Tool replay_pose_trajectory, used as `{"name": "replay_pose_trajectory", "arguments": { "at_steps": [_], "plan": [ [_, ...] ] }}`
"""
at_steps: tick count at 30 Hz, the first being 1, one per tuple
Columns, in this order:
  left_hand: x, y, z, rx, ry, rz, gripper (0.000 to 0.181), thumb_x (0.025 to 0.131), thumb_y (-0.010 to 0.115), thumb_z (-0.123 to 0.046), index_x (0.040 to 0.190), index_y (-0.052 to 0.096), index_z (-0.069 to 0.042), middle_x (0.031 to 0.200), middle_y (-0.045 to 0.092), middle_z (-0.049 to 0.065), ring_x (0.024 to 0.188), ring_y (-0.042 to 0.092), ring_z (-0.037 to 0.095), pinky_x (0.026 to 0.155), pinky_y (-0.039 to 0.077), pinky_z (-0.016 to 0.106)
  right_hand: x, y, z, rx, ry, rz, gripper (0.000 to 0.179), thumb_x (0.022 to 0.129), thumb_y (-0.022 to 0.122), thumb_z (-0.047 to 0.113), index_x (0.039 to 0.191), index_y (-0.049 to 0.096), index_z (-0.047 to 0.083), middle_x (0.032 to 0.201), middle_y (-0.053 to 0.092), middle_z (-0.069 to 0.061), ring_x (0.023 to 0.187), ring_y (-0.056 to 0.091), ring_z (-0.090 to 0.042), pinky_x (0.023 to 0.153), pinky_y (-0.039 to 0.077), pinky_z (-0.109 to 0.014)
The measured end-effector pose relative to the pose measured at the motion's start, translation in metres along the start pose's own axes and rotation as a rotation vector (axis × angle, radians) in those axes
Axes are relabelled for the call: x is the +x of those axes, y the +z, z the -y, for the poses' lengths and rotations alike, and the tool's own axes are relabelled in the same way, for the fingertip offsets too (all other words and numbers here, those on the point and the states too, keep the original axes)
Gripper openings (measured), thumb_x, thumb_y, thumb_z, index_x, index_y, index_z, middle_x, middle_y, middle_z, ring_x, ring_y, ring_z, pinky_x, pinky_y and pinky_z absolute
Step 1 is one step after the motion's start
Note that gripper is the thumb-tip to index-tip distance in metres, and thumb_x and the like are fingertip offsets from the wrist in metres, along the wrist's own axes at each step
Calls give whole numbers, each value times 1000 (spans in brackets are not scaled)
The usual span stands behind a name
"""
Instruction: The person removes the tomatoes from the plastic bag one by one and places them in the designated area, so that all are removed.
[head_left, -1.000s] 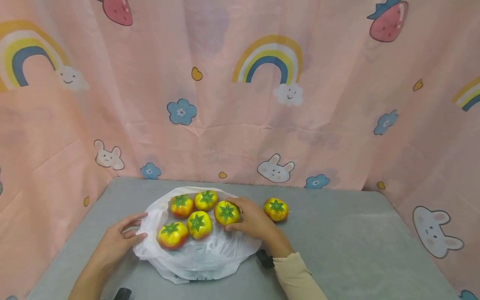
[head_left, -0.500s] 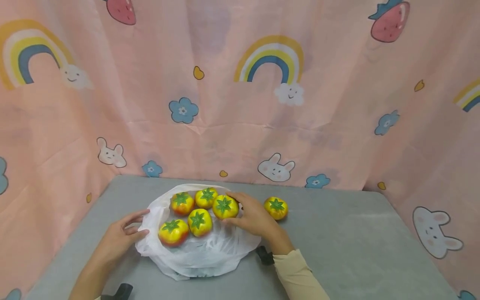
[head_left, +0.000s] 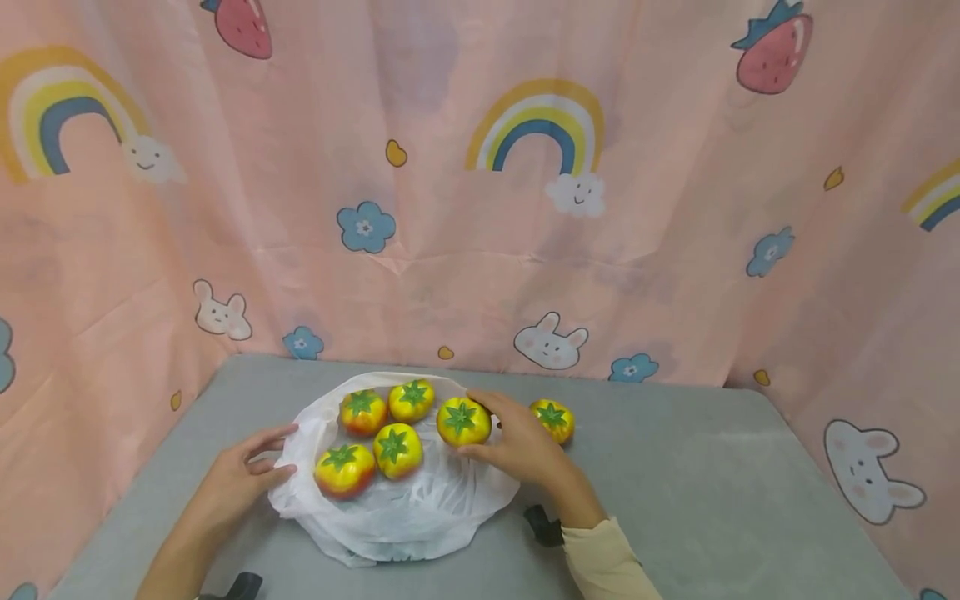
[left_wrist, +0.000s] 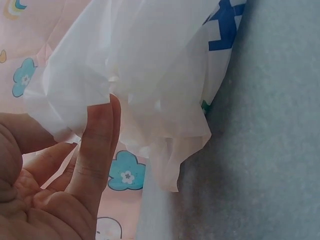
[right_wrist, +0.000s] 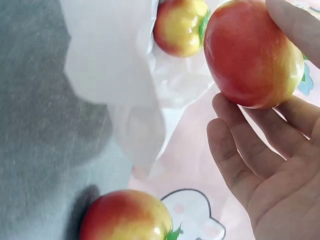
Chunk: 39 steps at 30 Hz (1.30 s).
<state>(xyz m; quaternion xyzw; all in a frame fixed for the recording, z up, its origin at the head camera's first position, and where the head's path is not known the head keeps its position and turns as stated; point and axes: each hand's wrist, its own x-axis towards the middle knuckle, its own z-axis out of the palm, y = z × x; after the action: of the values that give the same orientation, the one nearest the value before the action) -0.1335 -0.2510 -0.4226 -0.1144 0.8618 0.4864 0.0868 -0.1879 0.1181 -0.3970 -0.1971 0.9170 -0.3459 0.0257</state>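
Note:
A white plastic bag (head_left: pixel 405 525) lies spread with its mouth facing up, and several glossy yellow-and-red tomatoes with green star-shaped tops, such as the front-left tomato (head_left: pixel 345 472), sit in it. My left hand (head_left: pixel 234 479) pinches the bag's left rim between thumb and fingers; the left wrist view shows the thin plastic (left_wrist: pixel 155 75) there. With thumb and fingertips, my right hand (head_left: pixel 517 442) holds another tomato (head_left: pixel 461 422) over the bag's right side. Its red underside (right_wrist: pixel 250 55) faces the right wrist camera. One lone tomato (head_left: pixel 552 419) stands on the table, partly behind the right hand.
The grey table (head_left: pixel 712 492) extends to the right of the bag. A pink patterned curtain (head_left: pixel 450 208) rises along the back and both sides. Black wrist mounts, like the right mount (head_left: pixel 543 527), hang below both wrists.
My right hand has shifted slightly to the right with its tomato, widening the gap to the others and covering part of the lone tomato. The left hand stays at the bag's rim.

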Motion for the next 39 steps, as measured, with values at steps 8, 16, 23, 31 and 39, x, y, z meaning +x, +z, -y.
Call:
{"name": "replay_pose_trajectory", "arguments": {
  "at_steps": [8,16,23,31,39],
  "plan": [
    [1,-1,3,6,2,3,66,92,71,-25,151,43,-17,143,45,24,125,56,42,94,57,40,-6,-6,-6,-37,12,-40,76,79,83,38,144,52,17,142,59,-2,114,60,-21,96,53,-43],
    [4,0,2,-15,-7,-3,65,92,71,-23,150,44,-16,143,45,24,115,61,32,90,59,37,-10,-13,-9,-28,31,-65,76,78,84,35,144,53,14,141,60,-5,121,59,-26,100,53,-46],
    [2,-3,2,12,16,-8,65,92,72,-25,150,44,-16,143,46,25,114,61,31,91,58,39,-14,-22,-17,-28,42,-93,75,77,85,34,142,55,13,132,65,-3,99,59,-21,85,55,-35],
    [3,0,3,-2,-10,11,66,93,71,-26,152,42,-17,145,43,25,125,55,42,94,57,42,-25,-35,-34,-17,84,-106,77,79,83,36,145,51,13,142,59,-8,122,59,-27,104,51,-48],
    [4,-1,4,9,-3,9,67,93,71,-27,152,41,-16,145,43,26,124,56,42,95,56,44,-29,-44,-51,-66,92,-136,76,80,83,38,145,52,14,139,61,-10,116,60,-26,96,55,-45]
  ]
}}
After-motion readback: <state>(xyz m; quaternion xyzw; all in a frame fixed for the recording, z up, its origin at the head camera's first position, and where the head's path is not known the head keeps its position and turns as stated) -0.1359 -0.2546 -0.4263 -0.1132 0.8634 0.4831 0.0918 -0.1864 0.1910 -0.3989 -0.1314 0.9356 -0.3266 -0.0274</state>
